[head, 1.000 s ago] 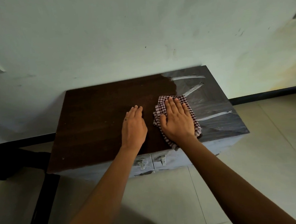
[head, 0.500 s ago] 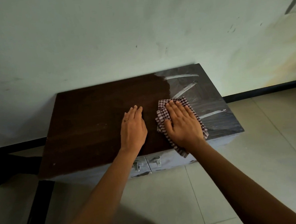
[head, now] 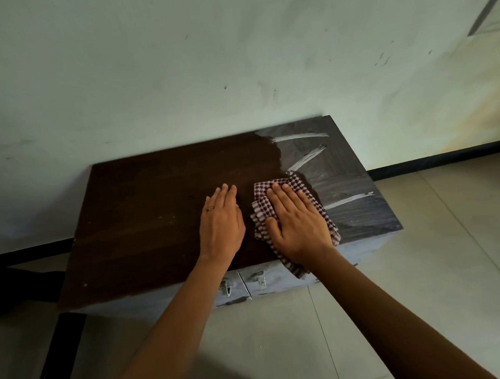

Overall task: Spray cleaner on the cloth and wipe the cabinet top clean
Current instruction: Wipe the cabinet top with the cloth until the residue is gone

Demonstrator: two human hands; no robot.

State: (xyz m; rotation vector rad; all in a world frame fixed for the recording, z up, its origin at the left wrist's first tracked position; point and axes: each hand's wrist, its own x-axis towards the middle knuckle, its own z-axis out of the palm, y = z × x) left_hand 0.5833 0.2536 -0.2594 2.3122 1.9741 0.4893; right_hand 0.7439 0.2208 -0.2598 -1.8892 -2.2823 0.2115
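While my right hand point(head: 296, 226) presses flat, fingers spread, on the cloth point(head: 330, 228), my left hand point(head: 222, 224) lies open on the cabinet top point(head: 145, 213); the cloth's near corner overhangs and could slip off.

Pale green wall point(head: 235, 58) scuffed with dark marks; black skirting point(head: 446, 159) along its base; light tiled floor point(head: 437, 251) catching warm light at right.

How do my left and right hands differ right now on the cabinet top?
The right hand lies flat on the checked cloth, pressing it down; the left hand rests on the bare wood of the cabinet top. The left hand wears a ring; none shows on the right. The right hand sits nearer the glossy, streaked end. Both are palm down, fingers extended toward the wall.
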